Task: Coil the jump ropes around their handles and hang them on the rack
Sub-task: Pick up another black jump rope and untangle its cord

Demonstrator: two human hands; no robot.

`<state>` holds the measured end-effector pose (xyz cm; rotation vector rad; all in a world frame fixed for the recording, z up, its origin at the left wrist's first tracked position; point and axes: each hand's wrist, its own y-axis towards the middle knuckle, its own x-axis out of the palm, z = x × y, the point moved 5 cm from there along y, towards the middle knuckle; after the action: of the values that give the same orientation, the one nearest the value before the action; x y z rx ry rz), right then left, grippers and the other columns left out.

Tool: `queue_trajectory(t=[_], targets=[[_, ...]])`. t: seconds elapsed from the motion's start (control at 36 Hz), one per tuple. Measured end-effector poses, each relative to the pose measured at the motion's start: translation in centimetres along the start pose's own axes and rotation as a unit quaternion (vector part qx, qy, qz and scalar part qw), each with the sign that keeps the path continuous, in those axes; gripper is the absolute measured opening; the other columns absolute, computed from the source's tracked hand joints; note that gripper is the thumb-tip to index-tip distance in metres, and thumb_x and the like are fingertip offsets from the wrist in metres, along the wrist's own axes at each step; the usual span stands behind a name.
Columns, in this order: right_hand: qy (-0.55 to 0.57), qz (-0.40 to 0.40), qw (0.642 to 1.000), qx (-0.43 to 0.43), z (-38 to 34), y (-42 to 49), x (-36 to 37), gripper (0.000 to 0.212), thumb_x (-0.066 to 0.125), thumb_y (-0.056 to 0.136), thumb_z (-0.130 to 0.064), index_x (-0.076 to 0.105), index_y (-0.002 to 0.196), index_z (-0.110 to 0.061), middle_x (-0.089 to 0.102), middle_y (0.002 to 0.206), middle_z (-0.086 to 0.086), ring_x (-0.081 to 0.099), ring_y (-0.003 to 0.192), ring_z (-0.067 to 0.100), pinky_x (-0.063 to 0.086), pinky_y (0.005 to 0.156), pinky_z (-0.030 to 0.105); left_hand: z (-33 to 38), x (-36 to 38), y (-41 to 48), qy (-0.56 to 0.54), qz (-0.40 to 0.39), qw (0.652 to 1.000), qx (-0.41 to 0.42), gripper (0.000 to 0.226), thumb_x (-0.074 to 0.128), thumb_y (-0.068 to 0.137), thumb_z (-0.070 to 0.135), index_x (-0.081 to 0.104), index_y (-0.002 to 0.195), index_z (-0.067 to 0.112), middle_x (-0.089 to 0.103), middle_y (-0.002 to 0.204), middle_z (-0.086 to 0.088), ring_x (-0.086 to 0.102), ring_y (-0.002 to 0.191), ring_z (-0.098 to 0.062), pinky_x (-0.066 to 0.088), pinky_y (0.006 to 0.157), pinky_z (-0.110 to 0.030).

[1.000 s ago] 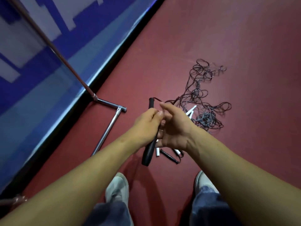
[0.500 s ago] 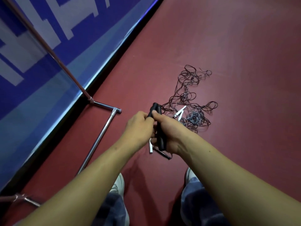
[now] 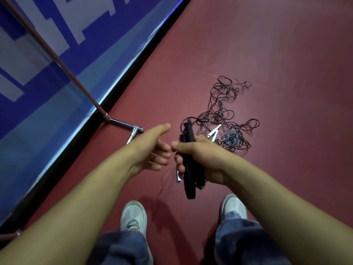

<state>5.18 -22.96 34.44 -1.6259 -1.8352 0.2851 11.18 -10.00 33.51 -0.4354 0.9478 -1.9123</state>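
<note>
We see right hand (image 3: 205, 157) clamped round two black handles (image 3: 189, 175), left hand (image 3: 152, 150) slack, empty, just beside; rope tangle (image 3: 227, 119) on red floor (image 3: 286, 54) ahead, open floor right; rack foot (image 3: 122, 123), wall banner (image 3: 57, 83) close left, lettering unreadable

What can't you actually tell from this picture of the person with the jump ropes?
Head view:
- Rack: its top is cut off by the picture's edge.
- Rope tangle: the cords are too thin and overlapped to count ropes.
- Black handles: the right hand covers their middle, hiding any coiling.
- White piece: mostly behind that hand's fingers.
</note>
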Motion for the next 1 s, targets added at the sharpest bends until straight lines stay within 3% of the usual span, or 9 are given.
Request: queue_trajectory(t=[0.11,0.19,0.25,0.33,0.5,0.61,0.78,0.92,1.0], targets=[[-0.082,-0.086,0.993,0.006,0.1,-1.1,1.0,0.012,0.06,0.104,-0.018,0.06,0.097,-0.008,0.054,0.069,0.008,0.05,0.055,0.018,0.048,0.056,0.033,0.5,3.8,0.2,-0.151,-0.212,0.965,-0.04,0.075,0.041,0.092,0.072,0.068,0.081,0.003,0.066,0.066,-0.016,0.066,0.056,-0.032,0.054,0.056,-0.03],[-0.149,-0.122,0.98,0.04,0.5,-2.2,0.8,0.012,0.063,0.102,-0.014,0.061,0.102,-0.002,0.064,0.082,0.015,0.055,0.063,0.021,0.05,0.06,0.031,2.0,4.1,0.9,-0.292,-0.163,0.943,0.0,0.038,0.053,0.099,0.041,0.058,0.101,0.003,0.075,0.091,-0.02,0.075,0.081,-0.032,0.061,0.07,-0.037],[-0.184,-0.12,0.974,0.06,1.1,-2.7,0.3,0.017,0.062,0.102,-0.015,0.063,0.101,0.001,0.066,0.09,0.019,0.056,0.066,0.021,0.051,0.064,0.029,2.7,3.7,1.4,-0.346,-0.139,0.927,0.032,0.019,0.049,0.101,0.021,0.057,0.09,0.007,0.071,0.078,-0.01,0.074,0.073,-0.025,0.062,0.066,-0.034],[-0.182,-0.083,0.976,0.084,2.0,-3.3,-1.3,0.017,0.061,0.103,-0.016,0.06,0.095,-0.002,0.066,0.087,0.018,0.059,0.061,0.016,0.053,0.062,0.024,3.1,3.1,2.3,-0.398,-0.107,0.91,0.038,0.024,0.045,0.102,0.013,0.051,0.079,0.013,0.052,0.064,-0.001,0.057,0.052,-0.013,0.054,0.055,-0.026],[-0.152,-0.029,0.982,0.112,3.0,-4.1,-3.5,0.025,0.059,0.104,-0.022,0.047,0.086,-0.01,0.048,0.058,0.007,0.065,0.067,0.032,0.048,0.059,0.035,4.5,4.1,2.2,-0.386,-0.08,0.918,0.041,0.032,0.045,0.104,0.02,0.043,0.072,0.019,0.029,0.05,0.005,0.028,0.04,-0.01,0.036,0.053,-0.024],[-0.183,0.001,0.977,0.108,3.1,-5.1,-4.3,0.027,0.061,0.102,-0.017,0.047,0.08,-0.011,0.04,0.054,0.002,0.043,0.045,0.02,0.04,0.051,0.032,5.3,3.5,2.2,-0.415,-0.026,0.909,0.036,0.034,0.053,0.102,0.024,0.038,0.071,0.021,0.028,0.052,0.005,0.028,0.04,-0.009,0.033,0.05,-0.021],[-0.229,-0.07,0.969,0.067,2.2,-7.7,-4.2,0.032,0.062,0.101,-0.012,0.046,0.073,-0.012,0.042,0.055,0.003,0.04,0.045,0.017,0.038,0.047,0.027,4.3,-0.9,3.4,-0.454,0.073,0.887,0.041,0.034,0.045,0.099,0.009,0.034,0.069,0.021,0.021,0.05,0.007,0.022,0.033,-0.007,0.025,0.04,-0.016],[-0.213,0.021,0.974,-0.07,-0.2,-6.9,-3.7,0.022,0.067,0.099,-0.012,0.054,0.081,-0.009,0.052,0.056,0.003,0.047,0.048,0.018,0.041,0.051,0.031,2.8,1.7,3.6,-0.31,0.04,0.95,0.019,0.036,0.042,0.106,0.02,0.037,0.071,0.02,0.03,0.045,0.006,0.03,0.033,-0.008,0.034,0.038,-0.016],[-0.198,0.084,0.962,-0.169,-3.2,-6.6,-3.7,0.017,0.068,0.097,-0.011,0.057,0.085,-0.006,0.052,0.059,0.01,0.05,0.048,0.02,0.042,0.051,0.031,2.1,3.6,2.7,-0.156,0.038,0.987,0.027,0.03,0.045,0.106,0.022,0.047,0.077,0.014,0.047,0.06,-0.005,0.051,0.053,-0.018,0.057,0.05,-0.034]])
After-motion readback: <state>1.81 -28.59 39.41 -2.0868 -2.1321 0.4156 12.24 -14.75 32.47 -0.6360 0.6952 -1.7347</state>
